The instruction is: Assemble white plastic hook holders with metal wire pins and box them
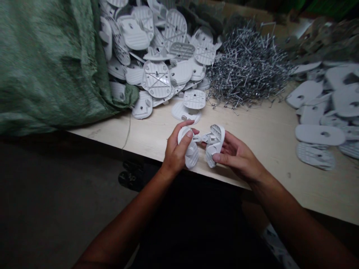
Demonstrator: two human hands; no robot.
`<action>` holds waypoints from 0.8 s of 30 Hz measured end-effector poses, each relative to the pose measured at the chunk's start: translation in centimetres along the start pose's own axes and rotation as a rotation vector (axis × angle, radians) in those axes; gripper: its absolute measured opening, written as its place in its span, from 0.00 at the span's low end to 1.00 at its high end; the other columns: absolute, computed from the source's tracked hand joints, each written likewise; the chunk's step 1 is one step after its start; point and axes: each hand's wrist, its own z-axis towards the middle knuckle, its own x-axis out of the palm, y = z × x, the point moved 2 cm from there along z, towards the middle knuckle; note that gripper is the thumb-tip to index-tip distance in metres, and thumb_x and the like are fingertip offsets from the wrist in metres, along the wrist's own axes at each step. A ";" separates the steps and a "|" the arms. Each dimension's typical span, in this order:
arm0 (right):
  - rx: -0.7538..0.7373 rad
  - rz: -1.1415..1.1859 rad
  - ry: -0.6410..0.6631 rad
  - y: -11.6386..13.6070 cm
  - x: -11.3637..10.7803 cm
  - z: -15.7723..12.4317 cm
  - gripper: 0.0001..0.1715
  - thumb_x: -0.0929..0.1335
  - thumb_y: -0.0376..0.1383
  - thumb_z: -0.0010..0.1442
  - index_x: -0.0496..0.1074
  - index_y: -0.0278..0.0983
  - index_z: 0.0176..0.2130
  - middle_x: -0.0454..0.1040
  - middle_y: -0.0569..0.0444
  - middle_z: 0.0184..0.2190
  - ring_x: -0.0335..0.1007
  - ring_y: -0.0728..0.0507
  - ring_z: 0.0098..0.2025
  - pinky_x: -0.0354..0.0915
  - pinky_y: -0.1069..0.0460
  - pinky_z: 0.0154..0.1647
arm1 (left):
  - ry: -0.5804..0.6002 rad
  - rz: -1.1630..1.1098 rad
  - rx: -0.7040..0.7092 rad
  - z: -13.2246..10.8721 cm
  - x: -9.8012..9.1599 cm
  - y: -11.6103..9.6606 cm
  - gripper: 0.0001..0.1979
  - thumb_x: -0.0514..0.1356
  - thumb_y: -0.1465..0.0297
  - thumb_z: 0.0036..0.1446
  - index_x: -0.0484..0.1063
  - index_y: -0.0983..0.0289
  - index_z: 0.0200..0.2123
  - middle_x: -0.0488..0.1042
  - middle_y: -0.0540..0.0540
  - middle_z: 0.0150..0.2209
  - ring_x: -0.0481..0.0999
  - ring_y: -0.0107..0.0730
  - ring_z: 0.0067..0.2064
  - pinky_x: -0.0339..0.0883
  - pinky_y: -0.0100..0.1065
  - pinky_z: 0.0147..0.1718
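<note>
Head view: at 6 o'clock, left hand and right hand grip white plastic plates closely; keep their central connector aligned.

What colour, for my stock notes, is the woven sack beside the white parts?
The woven sack is muted green, mottled by its weave; head view shows it best.

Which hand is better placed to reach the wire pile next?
Probably the right hand: it sits closer to the wire pile than the left hand, though both hold the plastic part.
</note>
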 end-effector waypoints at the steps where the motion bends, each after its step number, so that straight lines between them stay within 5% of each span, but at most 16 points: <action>1: -0.007 -0.007 0.002 -0.1 0.2 0.0 0.52 0.84 0.39 0.54 0.66 0.43 0.70 0.75 0.44 0.67 0.73 0.30 0.68 0.64 0.30 0.74 | -0.002 -0.009 -0.007 -0.2 0.1 0.0 0.24 0.62 0.54 0.71 0.74 0.61 0.63 0.82 0.60 0.50 0.82 0.45 0.48 0.76 0.43 0.50; 6: -0.123 -0.159 -0.037 -0.9 1.6 -0.5 0.59 0.84 0.36 0.56 0.59 0.45 0.76 0.68 0.44 0.73 0.66 0.32 0.73 0.61 0.33 0.77 | -0.072 -0.154 -0.014 -1.2 1.4 -0.5 0.26 0.65 0.56 0.68 0.73 0.60 0.64 0.81 0.60 0.53 0.81 0.46 0.53 0.74 0.43 0.54; 12: -0.241 -0.388 -0.081 -1.7 2.9 -1.8 0.61 0.82 0.38 0.59 0.54 0.50 0.79 0.62 0.48 0.76 0.62 0.30 0.75 0.57 0.30 0.78 | -0.110 -0.603 -0.269 -0.8 2.4 -1.5 0.27 0.58 0.52 0.67 0.77 0.65 0.58 0.83 0.62 0.48 0.83 0.48 0.52 0.76 0.44 0.52; 24: -0.353 -0.664 -0.110 -1.9 2.8 -3.1 0.63 0.81 0.42 0.61 0.49 0.53 0.81 0.67 0.47 0.73 0.71 0.28 0.70 0.69 0.30 0.70 | -0.091 -0.429 -0.152 -2.2 2.7 -2.1 0.21 0.57 0.60 0.67 0.80 0.64 0.55 0.83 0.62 0.51 0.81 0.47 0.54 0.74 0.44 0.55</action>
